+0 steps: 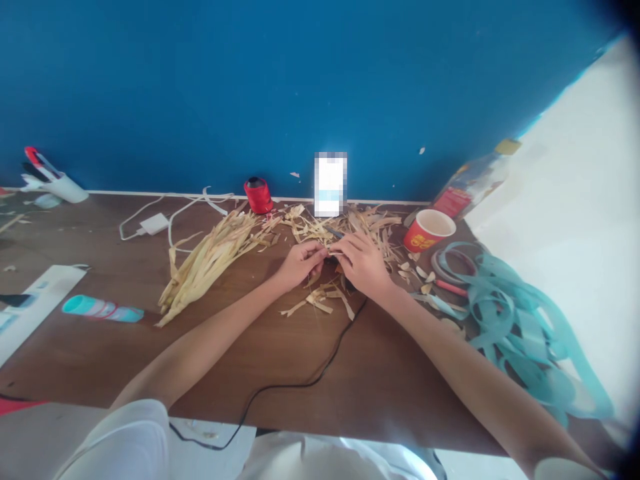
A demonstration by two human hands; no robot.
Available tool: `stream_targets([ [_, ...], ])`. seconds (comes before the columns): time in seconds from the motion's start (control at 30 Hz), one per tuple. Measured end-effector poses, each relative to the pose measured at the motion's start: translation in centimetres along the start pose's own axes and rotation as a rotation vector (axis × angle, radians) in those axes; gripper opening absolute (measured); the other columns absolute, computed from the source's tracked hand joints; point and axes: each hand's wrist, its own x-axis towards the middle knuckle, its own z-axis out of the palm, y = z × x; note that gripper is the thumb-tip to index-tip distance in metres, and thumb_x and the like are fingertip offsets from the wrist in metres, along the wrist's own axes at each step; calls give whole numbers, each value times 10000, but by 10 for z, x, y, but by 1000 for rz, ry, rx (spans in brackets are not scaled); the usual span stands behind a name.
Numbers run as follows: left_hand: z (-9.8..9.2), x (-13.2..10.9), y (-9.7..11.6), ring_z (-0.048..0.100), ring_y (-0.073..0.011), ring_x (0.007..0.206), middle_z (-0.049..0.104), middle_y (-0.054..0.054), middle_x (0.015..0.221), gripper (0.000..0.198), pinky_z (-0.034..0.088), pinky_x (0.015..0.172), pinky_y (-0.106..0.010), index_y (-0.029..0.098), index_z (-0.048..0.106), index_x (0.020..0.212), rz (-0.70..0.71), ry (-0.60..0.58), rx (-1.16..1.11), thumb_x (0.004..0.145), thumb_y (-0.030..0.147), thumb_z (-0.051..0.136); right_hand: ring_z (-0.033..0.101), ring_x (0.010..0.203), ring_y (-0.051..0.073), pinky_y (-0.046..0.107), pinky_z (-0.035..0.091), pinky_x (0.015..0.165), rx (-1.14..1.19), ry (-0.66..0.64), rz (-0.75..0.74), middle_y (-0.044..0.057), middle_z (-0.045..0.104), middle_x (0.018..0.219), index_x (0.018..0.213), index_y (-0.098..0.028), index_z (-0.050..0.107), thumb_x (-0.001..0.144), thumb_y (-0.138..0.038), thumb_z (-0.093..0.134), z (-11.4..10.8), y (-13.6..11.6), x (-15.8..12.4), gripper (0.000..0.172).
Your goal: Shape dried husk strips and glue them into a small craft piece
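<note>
My left hand (303, 263) and my right hand (363, 265) meet above the middle of the table. Their fingers are closed and pinched together at the tips, around something too small to make out. A slim dark tool (334, 232) pokes out past the fingers of my right hand; its lower part is hidden. Scraps of dried husk (320, 300) lie just below the hands, and more husk shreds (375, 227) are heaped behind them. Left of my left hand rests a bundle of long, pale dried husks (205, 267).
Along the blue wall stand a lit phone (330, 187), a red spool-like object (259, 195) and a red paper cup (425, 231). Teal ribbon (520, 327) coils at the right. A black cable (300, 385) crosses the front; a teal roll (103, 309) and white charger (154, 225) lie left.
</note>
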Motion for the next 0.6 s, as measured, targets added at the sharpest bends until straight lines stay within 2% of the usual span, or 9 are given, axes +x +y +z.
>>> stream_targets([
  [0.17,1,1,0,453,-52,458,511,39,541,345,373,452,-167,141,558,768,-5,49,-43,818,481,585,562,907,226,381,457,814,169,55,63,52,670,922,970,-238,647,908,-160,476,1,-4,1,198],
  [0.37,1,1,-1,461,-52,462,516,40,547,342,391,457,-163,141,566,786,-12,56,-60,808,482,597,585,953,221,393,467,869,241,81,104,55,667,974,976,-239,656,895,-133,479,3,-8,1,222],
  [0.6,0,-1,0,462,-46,464,520,36,556,343,385,458,-155,136,576,778,-13,63,-35,814,477,593,604,941,202,370,495,856,330,103,155,54,659,950,932,-228,671,876,-130,503,3,-9,1,202],
])
